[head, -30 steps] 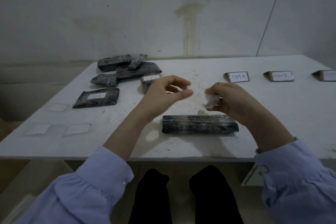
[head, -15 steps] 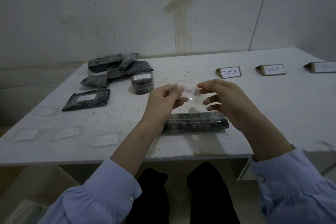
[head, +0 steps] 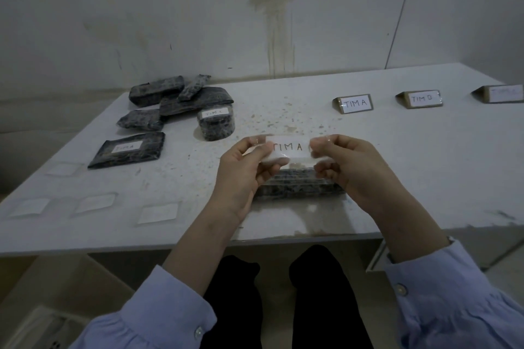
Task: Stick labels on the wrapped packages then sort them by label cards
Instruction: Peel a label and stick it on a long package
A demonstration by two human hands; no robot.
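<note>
Label [head: 289, 148] (reading TIM A) is being held taut above the package [head: 297, 188] on the counter [head: 397, 164]: the left hand [head: 246, 176] is pinching one end, the right hand [head: 348, 170] the other. It is likely handling as thin, limp and tacky, so end-only pinches are serving best. The hands are hiding the package's ends; the rightmost card [head: 502, 93] is running off-frame, its text unreadable.
</note>
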